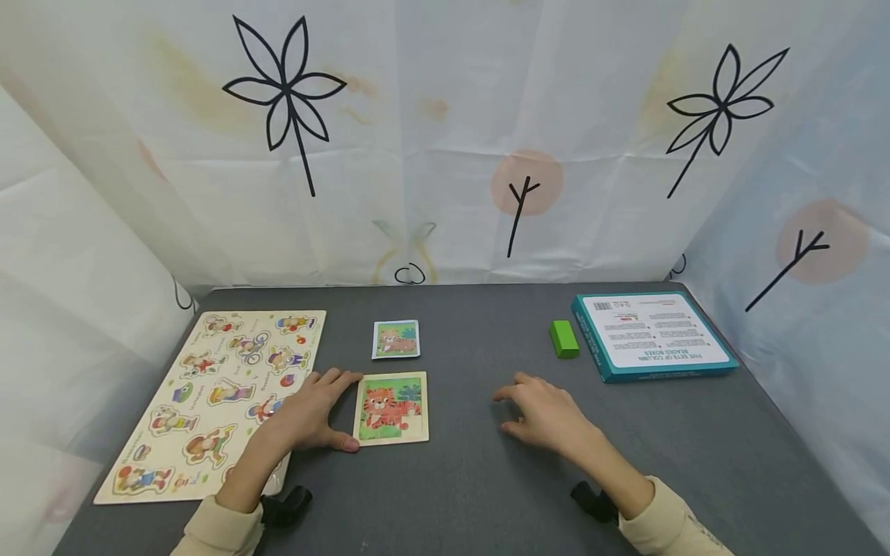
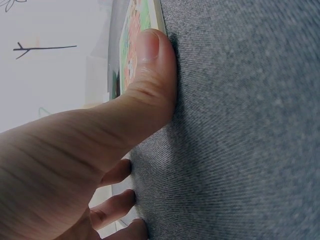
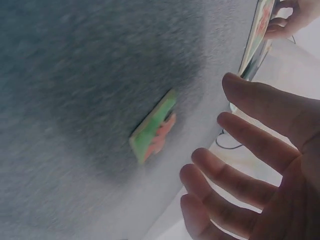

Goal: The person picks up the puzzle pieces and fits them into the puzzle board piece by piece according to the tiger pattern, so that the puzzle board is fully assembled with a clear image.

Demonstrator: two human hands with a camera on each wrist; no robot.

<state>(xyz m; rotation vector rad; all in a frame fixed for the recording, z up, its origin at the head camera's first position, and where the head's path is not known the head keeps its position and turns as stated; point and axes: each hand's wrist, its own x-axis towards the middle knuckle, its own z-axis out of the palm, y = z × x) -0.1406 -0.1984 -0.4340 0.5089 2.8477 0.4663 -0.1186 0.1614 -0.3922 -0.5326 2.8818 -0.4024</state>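
A square wooden tiger jigsaw puzzle [image 1: 388, 408] lies flat on the grey table, bare pale wood showing at its lower right. My left hand [image 1: 310, 414] rests along its left side, thumb at the near corner and index finger at the far one. In the left wrist view the thumb [image 2: 147, 82] lies right at the puzzle's edge. My right hand [image 1: 545, 415] hovers over the table to the right, fingers spread and loosely bent, holding nothing. Beneath it, in the right wrist view, lies a loose green and orange jigsaw piece [image 3: 155, 131], hidden in the head view.
Behind the puzzle lies a small tiger picture card [image 1: 395, 340]. A large picture board [image 1: 167, 394] covers the table's left, partly under my left forearm. Toward the back right are a green block [image 1: 564, 340] and a teal box [image 1: 660, 336]. Patterned cloth walls enclose the table.
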